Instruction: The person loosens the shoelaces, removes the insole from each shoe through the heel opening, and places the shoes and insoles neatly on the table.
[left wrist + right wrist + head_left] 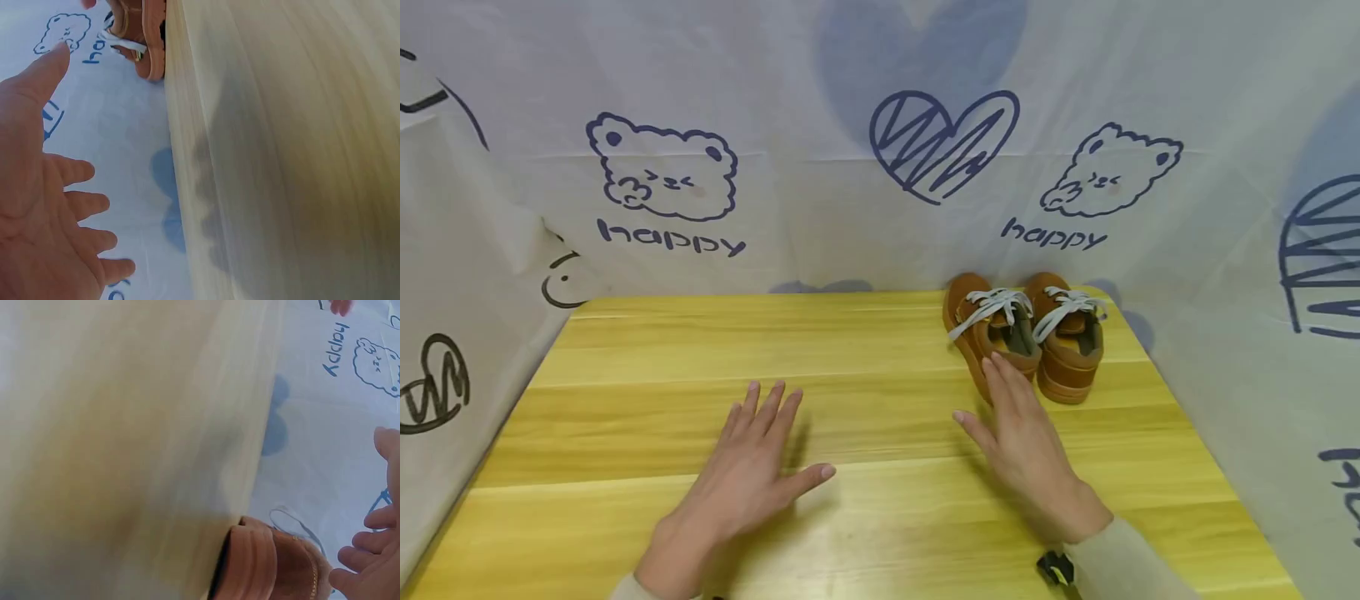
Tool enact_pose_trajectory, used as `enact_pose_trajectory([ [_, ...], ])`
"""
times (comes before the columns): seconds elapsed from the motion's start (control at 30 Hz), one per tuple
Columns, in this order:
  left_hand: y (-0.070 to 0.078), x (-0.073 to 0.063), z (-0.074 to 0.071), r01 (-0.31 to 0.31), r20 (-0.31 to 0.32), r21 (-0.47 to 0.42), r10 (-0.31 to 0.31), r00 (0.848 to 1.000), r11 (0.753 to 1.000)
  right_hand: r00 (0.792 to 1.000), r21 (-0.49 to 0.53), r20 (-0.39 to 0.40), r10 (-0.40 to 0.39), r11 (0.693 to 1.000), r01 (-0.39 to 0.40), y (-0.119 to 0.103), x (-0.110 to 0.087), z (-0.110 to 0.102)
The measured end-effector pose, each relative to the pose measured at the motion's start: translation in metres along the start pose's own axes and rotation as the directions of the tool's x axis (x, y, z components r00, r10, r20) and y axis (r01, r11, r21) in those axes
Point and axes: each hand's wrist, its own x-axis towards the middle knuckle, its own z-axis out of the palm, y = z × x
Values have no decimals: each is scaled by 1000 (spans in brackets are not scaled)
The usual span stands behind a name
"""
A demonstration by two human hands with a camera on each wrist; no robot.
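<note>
Two brown shoes with pale laces stand side by side at the back right of the table in the head view: the left one (966,312) and the right one (1070,367). My right hand (1026,446) hovers just in front of them, fingers straight, its fingertips overlapping the left shoe's heel in this view. Over the middle left of the table, my left hand (748,467) has its fingers spread and holds nothing. In the right wrist view a shoe heel (250,562) shows close to the right hand's fingers (356,557). Part of a shoe (150,37) also appears at the top of the left wrist view.
The yellow wood-grain table (865,517) is bordered at the back and sides by white cloth (820,208) printed with bears, hearts and the word happy. A small black object (1057,568) sits at the right sleeve (1127,562).
</note>
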Motion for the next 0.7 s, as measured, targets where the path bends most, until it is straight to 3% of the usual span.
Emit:
enact_pose_trajectory([
  [0.2,17,20,11,-52,-43,-134,46,998,990,997,29,-74,-20,999,22,5,11,-9],
  [0.37,36,39,23,-96,-42,-214,89,995,972,994,56,-108,-7,998,13,15,32,-19],
  [0.57,58,58,32,-141,-35,-271,136,990,952,993,72,-51,106,992,-102,34,69,-32],
  [0.7,74,72,37,-155,-18,-308,158,987,939,977,79,21,212,974,-213,46,92,-38],
])
